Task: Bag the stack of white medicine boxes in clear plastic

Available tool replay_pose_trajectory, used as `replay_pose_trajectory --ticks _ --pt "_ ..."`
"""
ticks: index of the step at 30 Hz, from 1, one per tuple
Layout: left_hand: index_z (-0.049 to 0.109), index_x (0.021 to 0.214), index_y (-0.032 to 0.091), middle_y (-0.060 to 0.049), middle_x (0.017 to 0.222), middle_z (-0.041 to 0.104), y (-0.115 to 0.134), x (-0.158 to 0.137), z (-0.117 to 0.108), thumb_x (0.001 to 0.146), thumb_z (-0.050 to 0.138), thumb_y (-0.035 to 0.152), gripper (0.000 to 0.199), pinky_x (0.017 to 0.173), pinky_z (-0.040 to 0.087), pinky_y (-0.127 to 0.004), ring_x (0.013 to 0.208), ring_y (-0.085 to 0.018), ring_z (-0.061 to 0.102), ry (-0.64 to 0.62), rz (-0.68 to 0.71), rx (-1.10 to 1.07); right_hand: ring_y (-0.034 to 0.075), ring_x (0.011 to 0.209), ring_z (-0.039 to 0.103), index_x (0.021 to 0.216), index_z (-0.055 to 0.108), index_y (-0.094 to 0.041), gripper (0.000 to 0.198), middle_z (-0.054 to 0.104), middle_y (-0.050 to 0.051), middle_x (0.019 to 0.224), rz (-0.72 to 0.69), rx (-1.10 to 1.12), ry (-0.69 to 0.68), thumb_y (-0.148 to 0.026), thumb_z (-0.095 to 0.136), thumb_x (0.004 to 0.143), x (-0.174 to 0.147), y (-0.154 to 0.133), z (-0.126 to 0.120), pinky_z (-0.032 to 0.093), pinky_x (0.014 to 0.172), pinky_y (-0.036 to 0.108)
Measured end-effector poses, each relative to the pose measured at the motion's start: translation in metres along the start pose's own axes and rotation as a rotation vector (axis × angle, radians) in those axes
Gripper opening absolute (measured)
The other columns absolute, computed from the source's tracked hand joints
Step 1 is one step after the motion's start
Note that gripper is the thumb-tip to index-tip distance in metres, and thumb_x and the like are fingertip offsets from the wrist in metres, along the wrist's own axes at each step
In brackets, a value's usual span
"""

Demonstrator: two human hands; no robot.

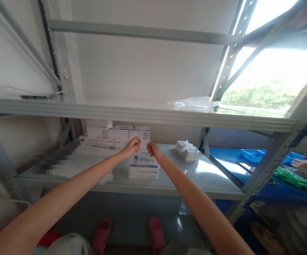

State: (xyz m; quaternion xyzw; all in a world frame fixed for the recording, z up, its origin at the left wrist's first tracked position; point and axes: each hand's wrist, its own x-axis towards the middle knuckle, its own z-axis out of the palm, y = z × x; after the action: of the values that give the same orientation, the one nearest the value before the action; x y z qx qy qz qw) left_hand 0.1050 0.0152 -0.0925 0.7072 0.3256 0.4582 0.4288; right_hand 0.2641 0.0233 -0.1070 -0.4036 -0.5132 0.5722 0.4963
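White boxes [143, 171] sit in a small stack near the front of the shelf [171, 179]. Over or just behind them, the left hand [133, 146] and right hand [154, 149] face each other, fingers curled in; whether they pinch anything, I cannot tell. The step looks like close two-handed fingerwork; the next move probably calls for steady, matched hands. Farther back stands a bigger pile of cartons [118, 133].
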Motion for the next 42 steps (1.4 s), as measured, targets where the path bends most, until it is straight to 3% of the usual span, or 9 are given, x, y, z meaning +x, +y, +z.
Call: replay_pose_trajectory --ticks 4,8,12,15,20,22,31,38,42 --pt "0.052 0.077 0.017 0.004 0.067 0.055 0.003 -0.002 0.028 0.079 0.059 0.021 0.008 0.063 0.042 -0.022 0.062 -0.011 0.053 0.077 0.147 0.185 0.008 0.043 0.015 0.058 0.041 -0.021 0.013 0.027 -0.008 0.047 -0.025 0.028 -0.009 -0.02 0.041 0.071 0.002 0.018 0.016 0.012 0.044 0.023" --pt "0.063 0.078 0.016 -0.001 0.079 0.063 0.011 -0.004 0.035 0.076 0.062 0.017 0.002 0.076 0.044 -0.027 0.078 -0.015 0.058 0.131 0.231 0.489 0.009 0.047 0.022 0.063 0.043 -0.021 0.003 0.033 -0.006 0.053 -0.054 0.098 -0.08 -0.02 0.043 0.065 -0.01 0.032 0.009 0.021 0.047 0.023" --pt "0.067 0.074 0.016 -0.005 0.083 0.065 0.009 0.007 0.039 0.075 0.065 0.019 0.004 0.078 0.046 -0.029 0.085 -0.019 0.059 0.176 0.165 0.63 0.01 0.058 0.037 0.068 0.048 -0.02 0.012 0.047 -0.003 0.066 -0.109 0.111 -0.167 -0.016 0.051 0.057 -0.015 0.038 -0.002 0.03 0.054 0.023" --pt "0.07 0.078 0.015 -0.005 0.083 0.068 0.01 0.015 0.04 0.075 0.066 0.021 0.007 0.081 0.046 -0.031 0.084 -0.019 0.061 0.129 0.087 0.674 0.01 0.061 0.039 0.076 0.052 -0.021 0.018 0.047 -0.004 0.067 -0.152 0.075 -0.112 -0.019 0.057 0.06 -0.009 0.043 0.0 0.029 0.054 0.022" --pt "0.071 0.09 0.015 -0.006 0.092 0.07 0.021 0.014 0.02 0.083 0.057 0.018 0.016 0.082 0.046 -0.026 0.088 -0.017 0.063 -0.22 0.208 0.613 0.009 0.051 0.03 0.077 0.054 -0.02 0.017 0.044 -0.004 0.063 -0.11 0.058 -0.009 -0.036 0.049 0.072 -0.006 0.046 0.006 0.024 0.049 0.023" --pt "0.07 0.094 0.016 -0.006 0.095 0.07 0.022 0.01 0.008 0.084 0.053 0.014 0.02 0.084 0.046 -0.026 0.09 -0.016 0.063 -0.278 0.285 0.671 0.008 0.05 0.03 0.076 0.055 -0.02 0.022 0.047 -0.003 0.065 -0.093 0.076 0.014 -0.039 0.046 0.073 -0.009 0.045 0.008 0.025 0.049 0.023" --pt "0.068 0.078 0.016 -0.007 0.082 0.066 0.02 -0.018 -0.009 0.086 0.052 0.014 0.018 0.08 0.045 -0.032 0.087 -0.021 0.058 -0.117 0.465 1.119 0.009 0.049 0.03 0.06 0.055 -0.019 0.028 0.041 -0.003 0.053 -0.117 -0.002 0.056 -0.044 0.049 0.073 -0.015 0.042 0.01 0.022 0.047 0.024" --pt "0.063 0.089 0.019 -0.004 0.091 0.064 0.007 -0.026 0.009 0.083 0.06 0.023 0.008 0.082 0.044 -0.03 0.091 -0.019 0.058 0.058 0.371 0.825 0.009 0.047 0.027 0.066 0.057 -0.019 0.026 0.032 -0.006 0.051 -0.159 0.056 0.083 -0.043 0.052 0.075 -0.022 0.037 0.001 0.021 0.044 0.022" --pt "0.053 0.116 0.02 -0.004 0.099 0.063 -0.022 -0.026 0.025 0.059 0.081 0.025 0.064 0.079 0.046 -0.03 0.089 -0.019 0.06 0.128 0.176 0.617 0.009 0.049 0.031 0.065 0.053 -0.02 0.029 0.034 -0.007 0.052 -0.201 -0.024 0.064 -0.046 0.051 0.078 -0.025 0.036 0.0 0.026 0.049 0.022"
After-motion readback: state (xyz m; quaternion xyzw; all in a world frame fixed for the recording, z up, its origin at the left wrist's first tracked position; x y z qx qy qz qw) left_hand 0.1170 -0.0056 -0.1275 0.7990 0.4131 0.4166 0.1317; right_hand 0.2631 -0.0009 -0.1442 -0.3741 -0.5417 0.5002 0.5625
